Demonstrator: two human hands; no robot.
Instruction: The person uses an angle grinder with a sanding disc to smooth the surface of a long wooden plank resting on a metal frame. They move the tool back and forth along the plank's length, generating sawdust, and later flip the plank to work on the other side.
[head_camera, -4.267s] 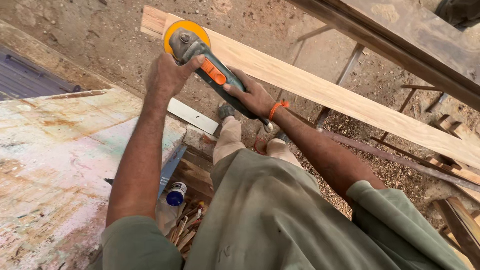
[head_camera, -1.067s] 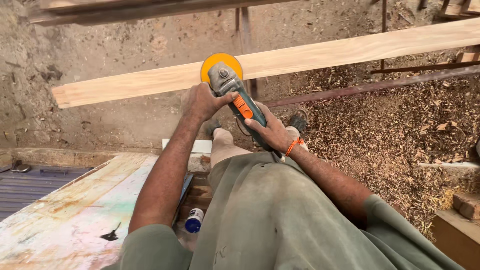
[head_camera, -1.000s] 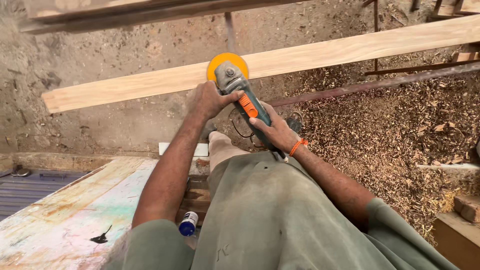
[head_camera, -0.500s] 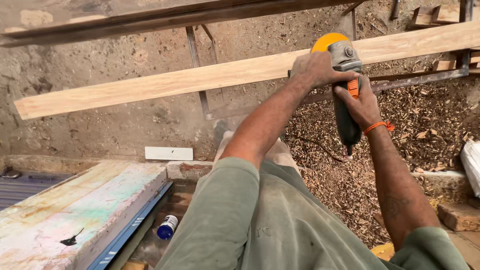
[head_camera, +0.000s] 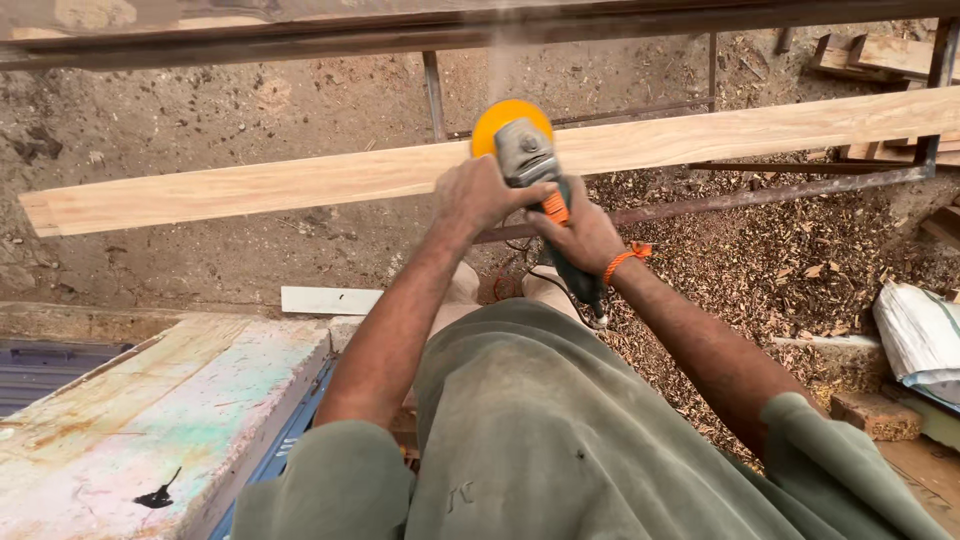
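The left hand (head_camera: 482, 192) is wrapped tight around the head of the grey-and-orange handheld power sander (head_camera: 540, 190), just behind its round yellow sanding disc (head_camera: 503, 121); the right hand (head_camera: 580, 235), an orange cord at its wrist, is clenched round the tool's rear body, so both hands are clamped on one machine; the disc sits against the near face of the long pale wooden plank (head_camera: 300, 180), which lies slantwise across a dark rusted metal frame (head_camera: 434, 95) above a floor of wood shavings (head_camera: 780, 270).

Risks, as a judgement: the plank appears only to rest on the frame, with no clamp in view, so the disc's push could shift or tip it; a tilted disc could dig in and jerk the tool toward the bare hands; a faint haze of dust rises above the disc, close to the face; the power cord (head_camera: 535, 290) hangs near the person's legs and could snag; whether the disc is spinning cannot be told.

Packages and signs: a white woven sack (head_camera: 920, 335) with thin stripes lies folded at the right edge, near a reddish brick (head_camera: 875, 415); a small flat white strip (head_camera: 330, 300) lies on the ground at the end of a paint-stained board (head_camera: 150, 420) at lower left; no label or sign shows.
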